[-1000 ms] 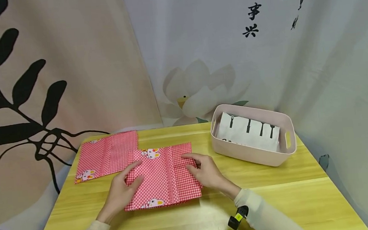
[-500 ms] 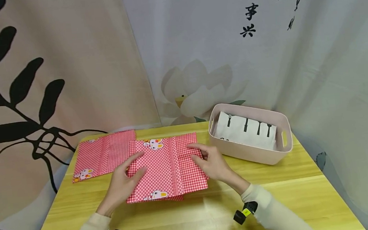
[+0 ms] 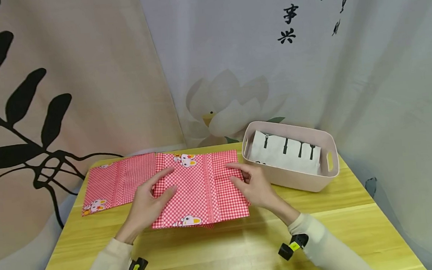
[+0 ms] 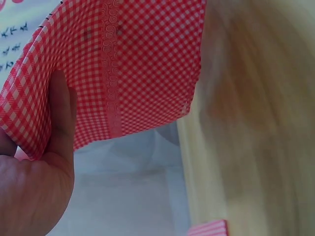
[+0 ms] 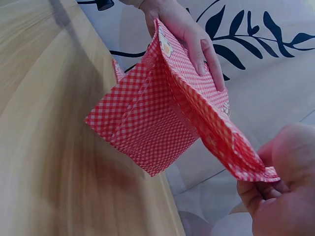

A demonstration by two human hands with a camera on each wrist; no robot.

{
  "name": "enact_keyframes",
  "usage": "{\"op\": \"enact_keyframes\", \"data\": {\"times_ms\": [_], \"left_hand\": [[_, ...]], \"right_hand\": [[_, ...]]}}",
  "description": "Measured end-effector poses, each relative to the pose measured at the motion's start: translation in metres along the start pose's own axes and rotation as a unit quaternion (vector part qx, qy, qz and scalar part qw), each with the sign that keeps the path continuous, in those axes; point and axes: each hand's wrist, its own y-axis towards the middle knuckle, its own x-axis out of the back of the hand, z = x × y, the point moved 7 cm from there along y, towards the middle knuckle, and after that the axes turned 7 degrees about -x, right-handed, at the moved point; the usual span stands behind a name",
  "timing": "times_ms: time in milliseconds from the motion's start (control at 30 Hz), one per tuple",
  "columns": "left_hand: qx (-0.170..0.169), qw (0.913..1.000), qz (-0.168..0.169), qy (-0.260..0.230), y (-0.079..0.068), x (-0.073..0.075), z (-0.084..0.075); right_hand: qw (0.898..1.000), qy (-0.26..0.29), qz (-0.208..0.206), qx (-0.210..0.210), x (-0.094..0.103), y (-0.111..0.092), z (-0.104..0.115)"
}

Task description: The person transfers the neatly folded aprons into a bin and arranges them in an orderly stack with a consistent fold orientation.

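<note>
A folded red-and-white checked cloth (image 3: pixel 194 192) with rabbit prints is held above the table between both hands. On its left edge my left hand (image 3: pixel 145 205) grips it, thumb on top and the other fingers partly hidden beneath. My right hand (image 3: pixel 258 187) pinches the opposite edge. In the right wrist view the cloth (image 5: pixel 152 118) has a lower layer hanging down and apart from the upper one. A second checked cloth (image 3: pixel 117 182) of the same pattern lies folded on the table at the left, partly covered by the held one.
At the back right of the wooden table (image 3: pixel 219 259) stands a pale pink basket (image 3: pixel 289 179) with a white, dark-printed cloth (image 3: pixel 285 154) folded inside. A printed curtain (image 3: pixel 210 67) hangs behind the table.
Both hands have lifted the cloth and carried it away from me and slightly to the right. A lower layer has swung loose beneath it. The second cloth stays put.
</note>
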Motion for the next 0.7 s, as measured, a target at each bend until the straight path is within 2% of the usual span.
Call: {"op": "enact_keyframes", "data": {"times_ms": [133,333,700], "left_hand": [[-0.002,0.9999,0.008,-0.008,0.011,-0.001,-0.011],[-0.017,0.9974,0.02,-0.067,0.03,-0.007,-0.029],[-0.054,0.9885,0.049,-0.132,0.07,-0.028,-0.072]], "right_hand": [[1.0,0.011,-0.015,0.009,0.011,0.0,0.005],[0.999,0.034,-0.034,0.009,0.031,-0.001,0.01],[0.996,-0.004,-0.092,0.012,0.079,-0.006,0.021]]}}
